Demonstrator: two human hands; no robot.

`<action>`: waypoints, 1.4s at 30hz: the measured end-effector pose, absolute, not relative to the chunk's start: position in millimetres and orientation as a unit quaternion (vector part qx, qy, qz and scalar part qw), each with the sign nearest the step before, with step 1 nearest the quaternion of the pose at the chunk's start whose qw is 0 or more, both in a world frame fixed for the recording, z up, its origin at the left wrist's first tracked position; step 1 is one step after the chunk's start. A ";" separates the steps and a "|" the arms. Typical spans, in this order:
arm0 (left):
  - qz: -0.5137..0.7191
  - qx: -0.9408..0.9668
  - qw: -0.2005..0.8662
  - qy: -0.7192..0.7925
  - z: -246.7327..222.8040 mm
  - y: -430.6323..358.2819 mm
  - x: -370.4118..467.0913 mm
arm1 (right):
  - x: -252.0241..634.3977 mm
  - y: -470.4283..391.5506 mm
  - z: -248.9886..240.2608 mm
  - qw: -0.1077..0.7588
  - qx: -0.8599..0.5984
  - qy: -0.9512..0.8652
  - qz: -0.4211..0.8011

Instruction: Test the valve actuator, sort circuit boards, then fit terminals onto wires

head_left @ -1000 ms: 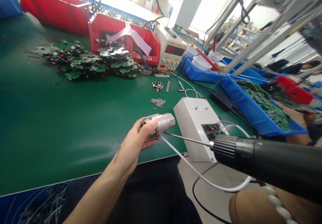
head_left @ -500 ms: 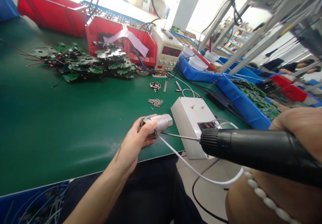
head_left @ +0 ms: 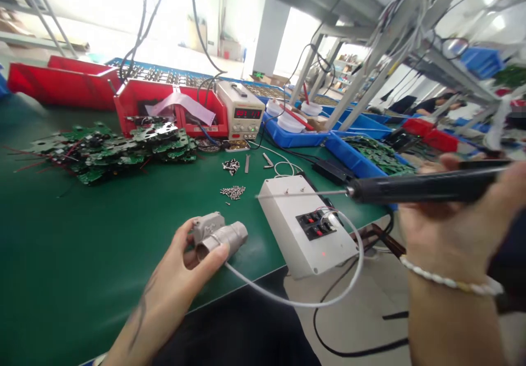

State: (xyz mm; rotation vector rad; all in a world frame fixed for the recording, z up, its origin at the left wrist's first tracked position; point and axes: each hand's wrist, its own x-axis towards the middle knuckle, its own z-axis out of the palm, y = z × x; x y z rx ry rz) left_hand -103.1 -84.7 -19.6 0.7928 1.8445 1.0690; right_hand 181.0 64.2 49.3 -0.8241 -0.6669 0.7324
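My left hand is closed around a grey metal valve with a hexagonal pipe end and a small housing on its side, near the front of the green bench. From the valve a white cable loops to the grey control box, which has switches and red-and-black terminals. Raised on the right, my right hand grips a black electric screwdriver. Its long thin bit points left over the box, apart from the valve. A pile of small screws lies beyond the valve.
Green circuit boards are heaped at the left, before red bins. A power supply with red digits stands at the back. Blue trays line the right, under a metal frame. Another person sits far right.
The screwdriver has drawn away from the valve, its bit now raised above the box. My left hand has turned the valve, showing its side housing. The view has shifted.
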 end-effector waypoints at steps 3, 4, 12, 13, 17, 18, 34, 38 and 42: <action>0.288 0.487 0.108 0.818 -26.3 -85.7 -99.4 | 201.1 86.1 17.3 0.760 -0.421 -0.177 0.462; 0.251 0.535 0.007 0.807 -31.0 -85.6 -97.5 | 208.2 91.6 2.6 0.742 -0.439 -0.154 0.483; 0.237 0.678 -0.121 0.685 -39.8 -75.1 -91.5 | 225.6 113.5 -65.1 0.604 -0.512 -0.195 0.579; 0.267 0.653 -0.070 0.705 -36.9 -71.5 -90.2 | 222.2 113.6 -62.1 0.583 -0.515 -0.224 0.587; 0.380 0.498 0.267 0.733 -29.6 -56.8 -79.5 | 193.1 112.8 -32.3 0.549 -0.490 -0.384 0.559; 0.401 0.468 0.322 0.719 -29.6 -54.2 -76.1 | 182.1 113.1 -23.8 0.539 -0.475 -0.432 0.545; 0.596 0.140 0.624 0.485 -45.3 -80.0 -84.1 | 110.9 121.1 -22.9 0.331 -0.418 -0.752 0.388; 0.603 0.130 0.638 0.461 -49.3 -76.1 -86.6 | 109.3 118.0 -19.6 0.316 -0.435 -0.771 0.343; 0.627 0.133 0.629 0.440 -53.1 -74.7 -87.0 | 108.8 113.5 -16.8 0.326 -0.414 -0.783 0.329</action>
